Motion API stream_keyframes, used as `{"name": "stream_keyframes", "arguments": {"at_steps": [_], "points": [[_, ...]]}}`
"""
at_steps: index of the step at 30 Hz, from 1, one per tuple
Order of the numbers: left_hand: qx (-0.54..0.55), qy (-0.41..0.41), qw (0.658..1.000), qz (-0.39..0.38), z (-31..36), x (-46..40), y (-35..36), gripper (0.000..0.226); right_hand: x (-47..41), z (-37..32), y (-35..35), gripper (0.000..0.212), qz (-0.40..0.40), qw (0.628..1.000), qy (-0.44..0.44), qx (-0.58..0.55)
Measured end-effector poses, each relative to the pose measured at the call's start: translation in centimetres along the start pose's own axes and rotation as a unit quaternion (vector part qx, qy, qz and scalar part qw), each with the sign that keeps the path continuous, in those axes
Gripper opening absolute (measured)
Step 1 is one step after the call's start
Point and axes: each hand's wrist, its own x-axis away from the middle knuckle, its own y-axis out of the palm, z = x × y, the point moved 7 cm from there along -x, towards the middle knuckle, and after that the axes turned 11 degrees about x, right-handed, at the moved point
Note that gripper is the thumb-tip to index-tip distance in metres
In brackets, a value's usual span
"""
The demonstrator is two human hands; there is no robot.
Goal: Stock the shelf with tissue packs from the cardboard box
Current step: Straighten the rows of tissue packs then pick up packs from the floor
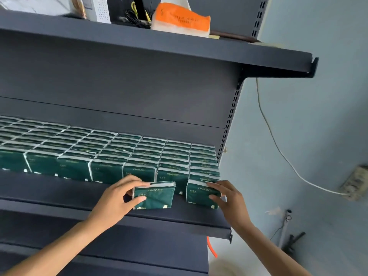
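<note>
Bare dark shelf (59,196) lay open left of the left hand (117,198), up to the front lip. That hand pinched a green tissue pack (154,196) standing apart from the packed rows (99,152). The right hand (227,198) grasped another pack (199,193) at the shelf's right end, touching the row behind.

Soft, even daylight, no harsh glare; the dark grey metal shelf (179,216) bows with wide-angle distortion, edges smear, faint shadows pool underneath.
</note>
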Motion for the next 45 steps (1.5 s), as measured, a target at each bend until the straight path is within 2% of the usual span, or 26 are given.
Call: {"name": "stream_keyframes", "arguments": {"at_steps": [5, 10, 16, 25, 37, 41, 45], "points": [[-0.004, -0.007, 1.0, 0.009, -0.4, -0.1, 0.1, 0.04, 0.3, -0.1, -0.2, 0.043, 0.071, 0.992, -0.041, 0.096], [0.001, -0.007, 1.0, 0.003, -0.7, -0.5, 0.6, 0.04, 0.1, -0.3, 0.1, 0.041, 0.075, 0.985, -0.061, 0.145], [0.005, -0.001, 1.0, -0.007, -0.9, -1.3, 1.1, 0.041, 0.2, 0.0, 0.9, 0.046, 0.049, 0.987, -0.054, 0.14], [0.0, 0.021, 1.0, -0.003, -1.0, -3.9, 1.4, 0.039, 0.0, 0.2, 1.3, 0.046, 0.051, 0.988, -0.041, 0.14], [-0.005, 0.019, 0.999, -0.036, -2.8, -5.9, 4.8, 0.036, -0.2, 0.3, 1.6, 0.044, 0.039, 0.99, -0.035, 0.132], [-0.029, 0.023, 0.999, -0.04, -3.9, -6.1, 5.4, 0.035, -0.2, 0.3, 1.6, 0.045, 0.044, 0.989, -0.038, 0.134], [-0.114, 0.078, 0.99, -0.006, -3.8, -5.9, 5.7, 0.037, -0.2, 0.4, 1.7, 0.045, 0.044, 0.989, -0.034, 0.136]]}}
